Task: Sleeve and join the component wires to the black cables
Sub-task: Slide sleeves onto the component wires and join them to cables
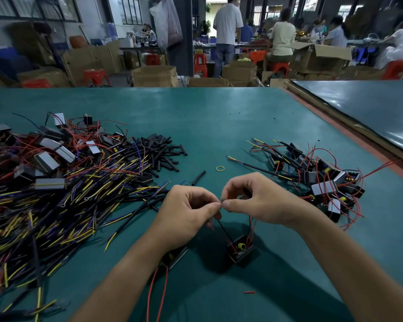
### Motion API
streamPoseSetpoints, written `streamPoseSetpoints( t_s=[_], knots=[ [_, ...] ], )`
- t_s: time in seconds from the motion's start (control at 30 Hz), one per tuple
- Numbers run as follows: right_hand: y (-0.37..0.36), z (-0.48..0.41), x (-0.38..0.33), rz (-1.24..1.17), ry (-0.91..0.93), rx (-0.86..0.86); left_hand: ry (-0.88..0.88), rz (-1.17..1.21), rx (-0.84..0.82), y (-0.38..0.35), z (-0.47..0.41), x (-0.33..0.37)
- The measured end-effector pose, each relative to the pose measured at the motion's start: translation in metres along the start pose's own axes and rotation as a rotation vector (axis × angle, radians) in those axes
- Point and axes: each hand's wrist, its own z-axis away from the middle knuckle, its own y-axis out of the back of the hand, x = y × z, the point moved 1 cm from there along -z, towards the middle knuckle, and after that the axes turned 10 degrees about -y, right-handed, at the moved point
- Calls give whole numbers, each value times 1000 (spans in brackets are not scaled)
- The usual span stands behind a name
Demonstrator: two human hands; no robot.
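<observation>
Progress first: the unit in hand isn't joined yet, I'd say, and no sleeve is over the joint that I can see. Forearms come in from the bottom corners, wrists lifted off the green mat (219,117). The left hand (191,210) and right hand (258,201) meet tip to tip. Each has thumb and forefinger pinched on the ends of the component wires (251,228), with the other fingers loosely curled. It looks like a twist-join, but the joint is too tiny to make out. The component (240,248) those wires run down to is just below the hands, resting or dangling, can't tell which. A second component (176,256) pokes out from under the left wrist.

Just past the hands lie a loose sleeve (198,176) and a yellow rubber band (220,168). Off to the right is a small heap of finished units (323,180), cables already on. To the left is a much bigger tangle of black cables (56,205), with bare components (44,159) and a pile of sleeves (158,152) beyond it. Early days, plenty left.
</observation>
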Motion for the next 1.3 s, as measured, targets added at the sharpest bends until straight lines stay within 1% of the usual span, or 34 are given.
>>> streamPoseSetpoints(
  t_s=[0.1,0.2,0.3,0.47,0.53,0.57,0.67,0.73,0.83,0.97,1.03,1.2,1.3],
  knots=[
    [3,0,1,48,118,63,62,71,-3,2,-1,1],
    [5,1,1,104,182,82,138,133,-10,3,-1,1],
    [4,2,0,142,195,71,186,177,-20,5,0,1],
    [-3,0,1,168,128,59,163,163,-23,1,1,5],
    [-6,-1,-1,119,90,67,163,145,-19,1,0,6],
    [-6,-2,-3,50,63,75,166,139,-18,2,1,7],
    [-1,-2,-8,-260,-50,67,172,146,-9,2,1,9],
    [2,-1,-10,-379,-70,74,187,161,10,2,1,10],
    [4,-3,-9,-408,-37,128,232,175,27,4,1,12],
    [7,-3,-6,-222,0,183,290,205,-17,10,2,14],
    [6,-2,-6,-192,11,182,314,240,-44,12,1,14],
    [3,-1,-4,-298,5,123,371,376,-75,15,2,17],
    [5,0,-5,-328,62,98,385,417,-71,17,3,17]
  ],
)
